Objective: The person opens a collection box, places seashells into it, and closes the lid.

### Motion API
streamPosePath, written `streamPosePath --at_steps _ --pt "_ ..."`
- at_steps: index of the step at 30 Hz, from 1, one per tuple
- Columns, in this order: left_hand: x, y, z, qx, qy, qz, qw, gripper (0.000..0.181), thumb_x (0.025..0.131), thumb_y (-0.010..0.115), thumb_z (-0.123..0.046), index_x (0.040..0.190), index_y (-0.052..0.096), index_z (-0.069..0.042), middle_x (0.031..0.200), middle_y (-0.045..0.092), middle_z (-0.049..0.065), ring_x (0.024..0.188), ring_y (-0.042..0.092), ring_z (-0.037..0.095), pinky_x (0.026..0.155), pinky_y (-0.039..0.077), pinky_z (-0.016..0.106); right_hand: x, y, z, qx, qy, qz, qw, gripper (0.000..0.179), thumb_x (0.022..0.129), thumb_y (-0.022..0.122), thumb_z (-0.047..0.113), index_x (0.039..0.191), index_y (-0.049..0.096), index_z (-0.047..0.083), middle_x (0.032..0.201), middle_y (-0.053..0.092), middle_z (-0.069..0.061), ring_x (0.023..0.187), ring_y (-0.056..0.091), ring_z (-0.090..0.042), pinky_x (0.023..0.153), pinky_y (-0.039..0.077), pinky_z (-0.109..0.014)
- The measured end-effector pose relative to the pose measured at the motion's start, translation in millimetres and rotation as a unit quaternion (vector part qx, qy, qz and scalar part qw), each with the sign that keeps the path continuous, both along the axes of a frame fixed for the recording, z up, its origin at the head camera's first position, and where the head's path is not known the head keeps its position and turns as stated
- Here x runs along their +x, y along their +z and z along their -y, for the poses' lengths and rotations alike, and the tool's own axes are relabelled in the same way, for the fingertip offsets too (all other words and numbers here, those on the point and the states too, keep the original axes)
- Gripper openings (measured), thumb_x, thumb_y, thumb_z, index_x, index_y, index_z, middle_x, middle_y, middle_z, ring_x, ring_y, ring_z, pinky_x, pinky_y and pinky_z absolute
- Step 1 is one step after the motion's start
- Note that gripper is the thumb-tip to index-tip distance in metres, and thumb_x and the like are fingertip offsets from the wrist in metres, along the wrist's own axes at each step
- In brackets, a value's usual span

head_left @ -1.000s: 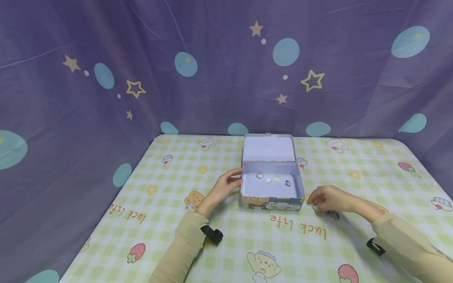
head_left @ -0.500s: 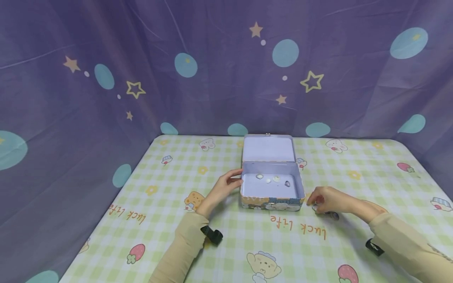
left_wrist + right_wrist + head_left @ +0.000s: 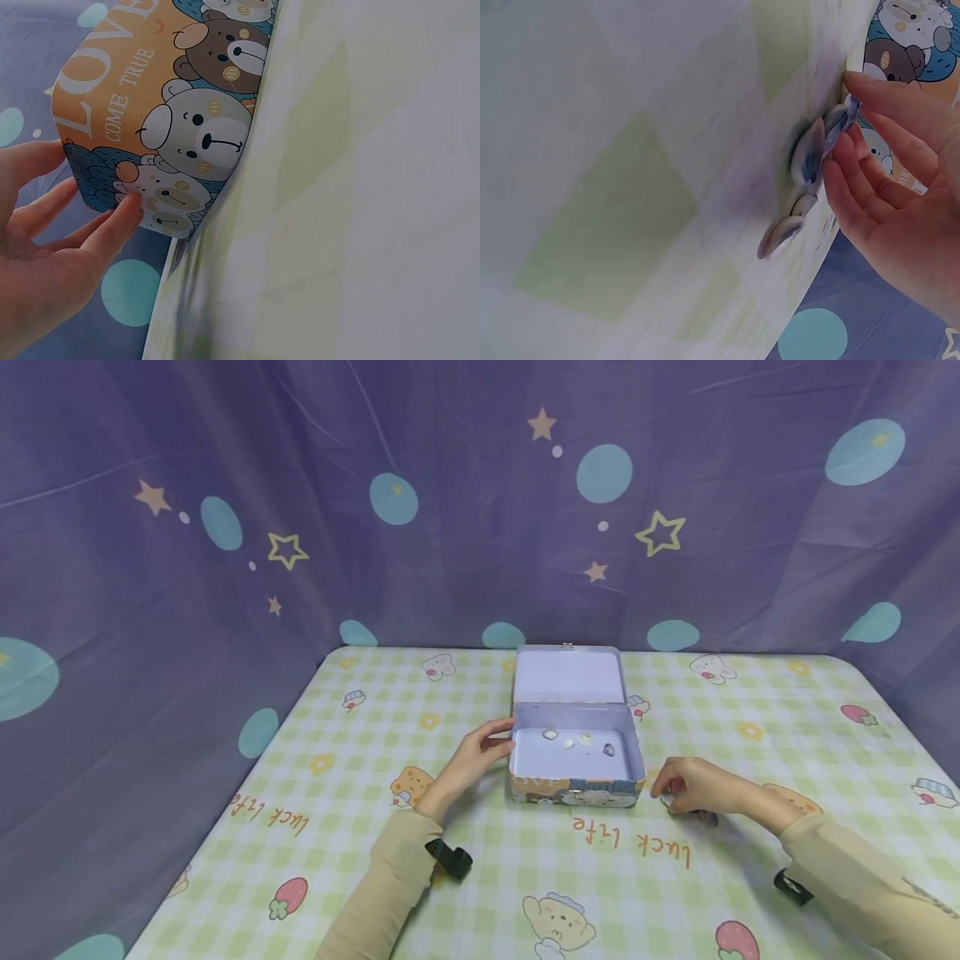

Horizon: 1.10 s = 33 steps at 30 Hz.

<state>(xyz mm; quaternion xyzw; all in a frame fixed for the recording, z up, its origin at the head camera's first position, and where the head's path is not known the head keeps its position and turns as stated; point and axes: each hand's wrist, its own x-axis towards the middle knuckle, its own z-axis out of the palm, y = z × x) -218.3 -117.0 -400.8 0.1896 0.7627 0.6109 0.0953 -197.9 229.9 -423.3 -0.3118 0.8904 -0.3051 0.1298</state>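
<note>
A tin box (image 3: 577, 792) printed with cartoon bears stands on the table, its hinged lid (image 3: 570, 674) tipped back. Several small seashells (image 3: 586, 739) lie scattered on its white floor. My left hand (image 3: 474, 762) touches the box's left side with outstretched fingers; the left wrist view shows the fingertips against the printed wall (image 3: 202, 135). Right of the box, my right hand (image 3: 699, 783) pinches a shell (image 3: 853, 107) between thumb and fingers, low over the cloth. More shells (image 3: 808, 154) lie in a row beside those fingers; in the head view the hand mostly covers them.
A green-and-white checked cloth (image 3: 465, 893) with cartoon prints covers the table. Behind and to the left hangs a purple curtain (image 3: 465, 577) with stars and balloons. Each wrist carries a black camera mount (image 3: 450, 858).
My right hand has shifted very slightly, its fingers closing in on the shell. The left hand and the box have stayed in place.
</note>
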Motion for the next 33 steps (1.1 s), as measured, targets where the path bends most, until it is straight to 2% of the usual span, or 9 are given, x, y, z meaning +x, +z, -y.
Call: streamPosePath --at_steps 16,33 --pt "-0.4 -0.7 -0.3 0.001 -0.002 0.001 1.0000 0.043 0.088 0.050 -0.001 0.128 0.036 0.011 0.128 0.038 0.031 0.109 0.047 0.039 0.089 0.047 0.033 -1.8 -1.8 -2.0 -0.014 -0.001 0.014 0.9998 0.015 0.066 0.067 0.000 0.080 0.067 0.006 0.076 0.057 0.002 0.064 0.046 -0.003 0.053 0.043 -0.019" --pt "-0.3 -2.1 0.7 0.001 -0.002 -0.005 1.0000 0.043 0.088 0.050 -0.002 0.127 0.037 0.011 0.129 0.037 0.030 0.109 0.047 0.039 0.089 0.047 0.032 -1.3 -3.4 -0.7 -0.030 -0.009 0.041 0.9987 0.010 0.072 0.065 -0.001 0.079 0.068 0.005 0.078 0.064 -0.002 0.065 0.053 -0.001 0.057 0.049 -0.019"
